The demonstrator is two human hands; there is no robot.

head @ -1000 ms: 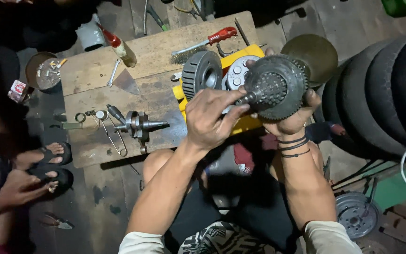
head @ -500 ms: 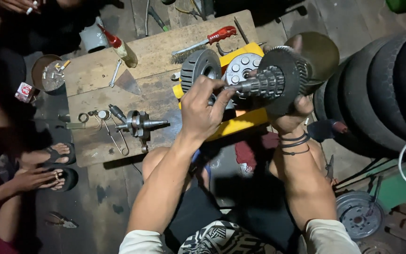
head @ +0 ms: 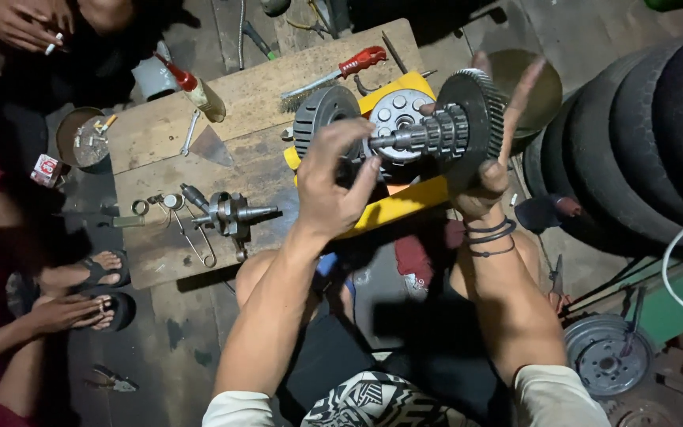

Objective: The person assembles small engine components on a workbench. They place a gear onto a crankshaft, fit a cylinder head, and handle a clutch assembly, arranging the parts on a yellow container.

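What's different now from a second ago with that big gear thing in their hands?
The gear assembly has been turned, so its shaft now points left toward the left hand, which has slid to the shaft's tip. The right hand still supports it, fingers spread. The crankshaft and red-handled brush stayed put.

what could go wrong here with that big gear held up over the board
The gear wheel rests against the open right hand rather than in a closed grip, so it might slip and drop onto the yellow tray or the lap below. The left hand has its fingers at the toothed shaft; a sudden turn could pinch them. The dim light may hide small parts.
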